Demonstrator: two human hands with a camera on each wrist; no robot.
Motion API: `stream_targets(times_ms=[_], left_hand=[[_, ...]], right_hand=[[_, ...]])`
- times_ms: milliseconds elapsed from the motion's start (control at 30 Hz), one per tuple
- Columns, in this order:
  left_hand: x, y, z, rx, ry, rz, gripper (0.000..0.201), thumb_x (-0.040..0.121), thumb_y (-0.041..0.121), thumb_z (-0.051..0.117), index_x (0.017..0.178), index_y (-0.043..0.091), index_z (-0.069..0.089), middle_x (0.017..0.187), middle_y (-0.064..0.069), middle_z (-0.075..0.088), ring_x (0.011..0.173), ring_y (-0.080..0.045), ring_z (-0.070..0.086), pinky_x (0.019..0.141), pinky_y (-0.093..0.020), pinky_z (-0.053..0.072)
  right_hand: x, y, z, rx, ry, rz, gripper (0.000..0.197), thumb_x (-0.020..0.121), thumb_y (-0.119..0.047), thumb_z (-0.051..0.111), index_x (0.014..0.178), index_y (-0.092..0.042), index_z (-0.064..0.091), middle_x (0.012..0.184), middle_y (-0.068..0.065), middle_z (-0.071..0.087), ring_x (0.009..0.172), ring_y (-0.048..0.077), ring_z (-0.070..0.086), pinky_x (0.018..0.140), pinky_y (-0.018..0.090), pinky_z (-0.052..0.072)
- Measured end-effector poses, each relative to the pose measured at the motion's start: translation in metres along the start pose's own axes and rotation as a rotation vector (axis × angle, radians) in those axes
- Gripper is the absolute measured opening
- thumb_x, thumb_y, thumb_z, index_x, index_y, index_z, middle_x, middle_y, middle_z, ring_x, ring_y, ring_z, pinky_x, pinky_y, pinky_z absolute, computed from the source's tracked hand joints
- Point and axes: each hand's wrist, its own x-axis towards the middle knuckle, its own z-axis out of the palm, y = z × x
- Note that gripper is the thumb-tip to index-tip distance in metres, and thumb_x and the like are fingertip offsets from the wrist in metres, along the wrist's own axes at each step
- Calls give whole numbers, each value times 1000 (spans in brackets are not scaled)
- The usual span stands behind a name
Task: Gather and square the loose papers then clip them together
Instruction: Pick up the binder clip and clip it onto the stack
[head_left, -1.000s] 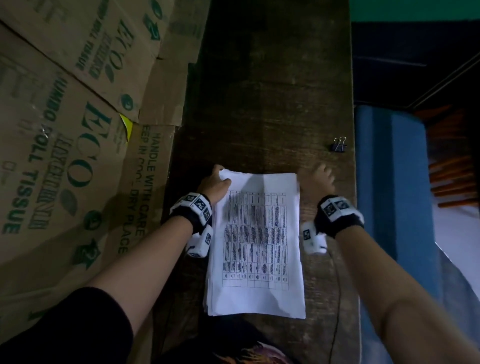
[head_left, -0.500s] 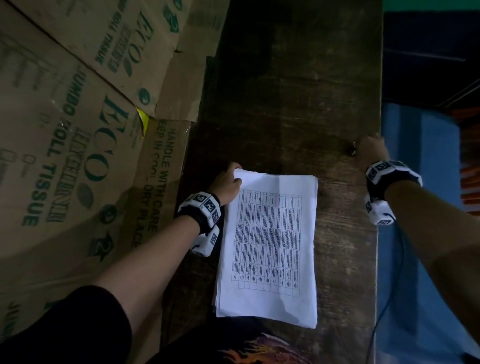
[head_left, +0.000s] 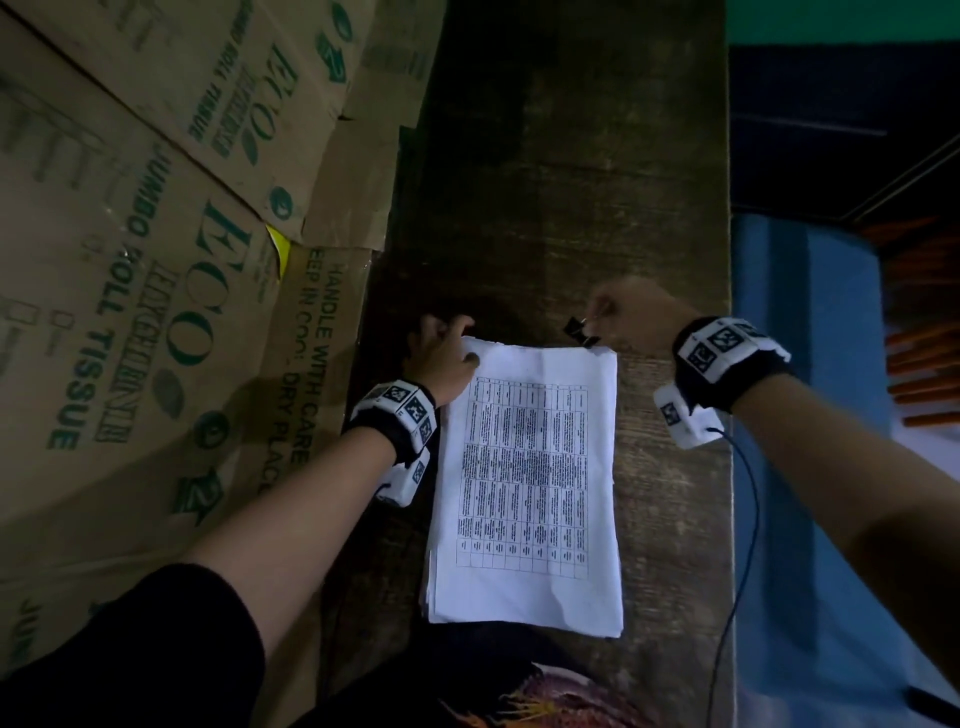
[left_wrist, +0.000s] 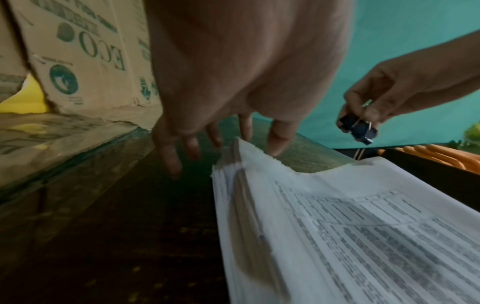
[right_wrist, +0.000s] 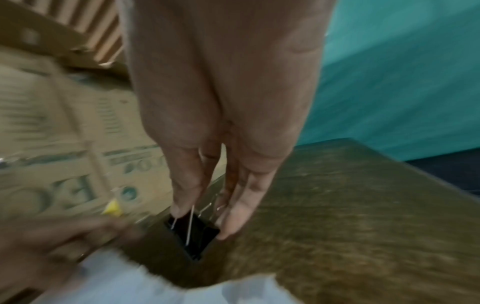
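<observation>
Right hand (head_left: 631, 317) pinching one small black metal binder clip (head_left: 581, 331) by its wire handles, held just above far right corner of white printed paper stack (head_left: 527, 483). Left hand (head_left: 441, 356) gripping stack's far left corner, thumb on top. One stack, flat on dark worn wooden table (head_left: 571, 182), edges roughly squared; flattened brown cardboard boxes (head_left: 156, 260) to its left.

Papers (head_left: 527, 488): white, top sheet printed with a black grid table. Clip (head_left: 581, 331) beyond the papers' far edge: black body, silver wire handles. Table (head_left: 571, 182) under the papers: dark brown wood. Boxes (head_left: 156, 234) left of the papers: tan cardboard, green lettering.
</observation>
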Motion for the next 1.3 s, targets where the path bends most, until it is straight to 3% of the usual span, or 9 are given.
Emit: stream_targets(times_ms=[133, 333, 467, 600, 667, 800, 1067, 1167, 1300], left_hand=[[5, 3, -6, 227, -171, 95, 85, 79, 42, 70, 147, 26, 22, 151, -7, 15, 139, -37, 14, 110, -57, 27], [21, 11, -13, 353, -275, 119, 94, 70, 38, 80, 143, 10, 28, 149, -14, 23, 138, -39, 17, 109, -55, 32], [29, 21, -16, 357, -340, 116, 96, 65, 31, 86, 140, 7, 31, 150, -17, 18, 137, -41, 29, 107, -50, 38], [36, 26, -21, 394, -395, 84, 101, 61, 35, 87, 142, 8, 32, 153, -16, 7, 136, -43, 32, 107, -50, 40], [38, 27, -21, 384, -395, 95, 102, 61, 34, 87, 143, 7, 32, 154, -15, 14, 139, -40, 27, 109, -49, 38], [37, 28, -22, 249, -401, 67, 98, 60, 28, 89, 140, 6, 37, 145, -16, 42, 131, -34, 43, 104, -44, 43], [30, 25, -28, 42, -370, 56, 77, 67, 32, 84, 133, 7, 51, 135, -10, 55, 124, -27, 52, 103, -37, 43], [28, 23, -28, -3, -349, 98, 60, 69, 26, 84, 121, 7, 62, 122, -9, 64, 114, -26, 59, 94, -33, 47], [19, 23, -26, -54, -258, 154, 55, 67, 23, 85, 116, 8, 65, 115, -8, 68, 107, -25, 62, 87, -28, 47]], right_hand=[[2, -23, 24, -28, -83, -39, 44, 78, -7, 73, 120, -8, 59, 103, 3, 61, 90, 16, 54, 69, 22, 38], [3, -40, 55, -254, -149, -19, 25, 90, -8, 61, 115, 0, 60, 111, 13, 64, 89, 24, 62, 68, 23, 50], [3, -44, 60, -367, -121, -93, 13, 96, -7, 50, 108, -4, 56, 106, 14, 64, 82, 24, 59, 80, 36, 55], [4, -46, 60, -488, -179, -138, 16, 97, -6, 48, 108, -3, 58, 110, 14, 63, 95, 27, 63, 82, 35, 52], [3, -46, 61, -532, -179, -165, 19, 96, -4, 49, 112, -4, 59, 115, 14, 61, 102, 27, 60, 85, 35, 51], [4, -44, 60, -560, -162, -197, 20, 96, -5, 49, 112, -6, 59, 111, 13, 63, 97, 27, 63, 73, 31, 46], [4, -39, 31, -480, -214, -149, 22, 93, -19, 60, 109, -3, 60, 108, 13, 65, 95, 26, 64, 72, 29, 46], [5, -39, 16, -459, -183, -108, 24, 91, -23, 61, 104, -3, 64, 99, 14, 67, 82, 26, 64, 69, 30, 50], [2, -53, 11, -515, -139, -156, 22, 93, -23, 58, 102, -3, 65, 99, 16, 65, 92, 31, 64, 71, 32, 48]])
